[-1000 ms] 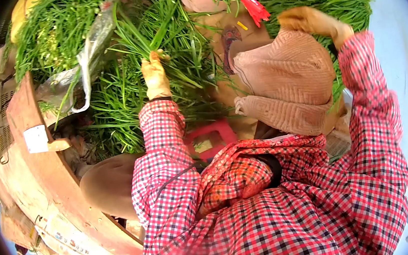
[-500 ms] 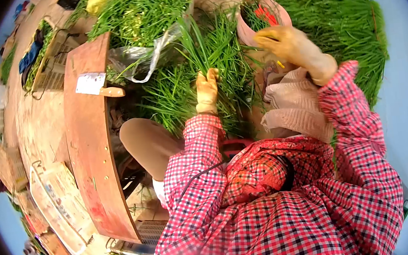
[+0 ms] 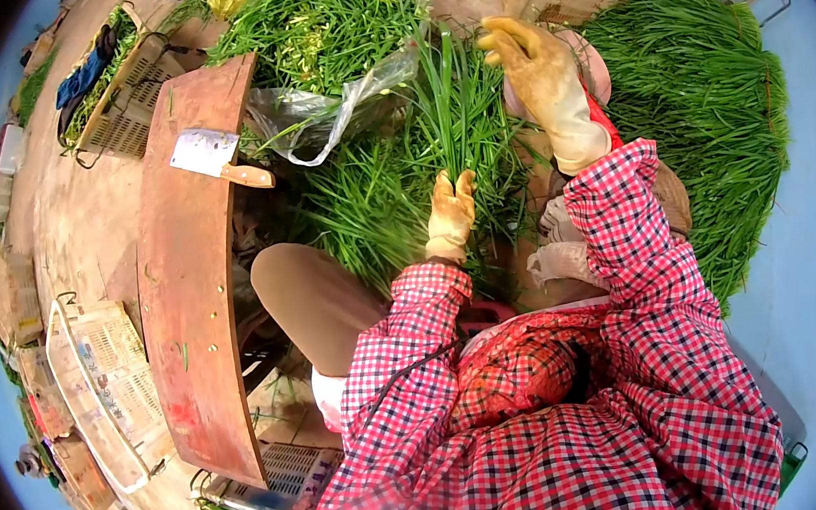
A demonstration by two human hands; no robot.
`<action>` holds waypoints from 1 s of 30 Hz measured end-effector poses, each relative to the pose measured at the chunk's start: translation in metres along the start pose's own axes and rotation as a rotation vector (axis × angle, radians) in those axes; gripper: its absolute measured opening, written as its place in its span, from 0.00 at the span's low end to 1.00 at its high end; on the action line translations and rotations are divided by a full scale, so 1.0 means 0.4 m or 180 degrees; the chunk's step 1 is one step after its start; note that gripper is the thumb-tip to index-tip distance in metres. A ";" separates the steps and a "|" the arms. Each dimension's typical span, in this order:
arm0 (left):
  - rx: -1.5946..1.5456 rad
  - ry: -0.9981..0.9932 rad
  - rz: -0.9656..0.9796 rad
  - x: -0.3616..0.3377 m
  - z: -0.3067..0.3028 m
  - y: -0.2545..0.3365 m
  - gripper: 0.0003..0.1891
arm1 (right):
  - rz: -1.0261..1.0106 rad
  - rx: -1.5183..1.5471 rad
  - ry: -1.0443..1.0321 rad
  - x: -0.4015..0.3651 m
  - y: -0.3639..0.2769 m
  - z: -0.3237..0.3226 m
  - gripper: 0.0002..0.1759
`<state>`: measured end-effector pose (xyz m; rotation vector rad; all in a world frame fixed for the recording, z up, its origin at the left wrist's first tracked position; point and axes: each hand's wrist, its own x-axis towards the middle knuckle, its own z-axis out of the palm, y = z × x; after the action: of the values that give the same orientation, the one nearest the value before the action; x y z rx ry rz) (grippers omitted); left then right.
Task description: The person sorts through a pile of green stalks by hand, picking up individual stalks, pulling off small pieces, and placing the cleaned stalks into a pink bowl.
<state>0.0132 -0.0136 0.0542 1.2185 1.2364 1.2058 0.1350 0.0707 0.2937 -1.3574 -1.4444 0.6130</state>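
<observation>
Yellowed work gloves cover both of my hands. My left hand (image 3: 449, 212) is closed round the lower end of a bunch of long green chives (image 3: 451, 99), whose leaves point away from me. Loose chives (image 3: 352, 206) lie heaped beneath and beside it. My right hand (image 3: 538, 74) is raised to the right of the bunch, fingers apart and slightly bent, holding nothing. Behind its wrist a pink bucket (image 3: 591, 68) is partly hidden.
A cleaver (image 3: 205, 152) lies on a reddish wooden board (image 3: 187, 280) at my left. Beyond is a plastic bag (image 3: 351, 110) under cut greens (image 3: 321, 23). A large stack of chives (image 3: 704, 110) stands right. Crates (image 3: 124, 101) stand around the floor.
My right hand has gone from above the bucket up and left, nearer the bunch, and its fingers have spread. My left hand keeps its grip on the chives; the view has shifted somewhat.
</observation>
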 end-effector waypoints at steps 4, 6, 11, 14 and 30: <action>0.1627 -0.0202 0.0465 -0.008 -0.006 0.040 0.11 | 0.0874 -0.1614 -0.0421 0.034 0.040 0.034 0.25; 0.2139 -0.0658 0.0492 -0.004 -0.004 0.042 0.14 | 0.0753 -0.1992 0.0001 0.035 0.069 0.032 0.23; 0.2582 -0.0162 0.0918 -0.009 0.008 -0.022 0.13 | -0.1292 -0.1211 0.1021 -0.029 0.079 0.072 0.14; 0.2533 -0.0193 0.0395 -0.016 0.034 -0.045 0.15 | 0.0384 -0.1083 -0.0535 -0.102 0.049 0.101 0.18; 0.2212 0.0025 -0.0053 -0.025 0.032 0.112 0.16 | 0.1006 -0.2935 -0.1826 0.082 0.144 0.189 0.26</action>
<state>0.0271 -0.0234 0.0988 1.6867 1.7419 0.7765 0.0961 0.1354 0.2270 -2.2829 -2.1327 0.5787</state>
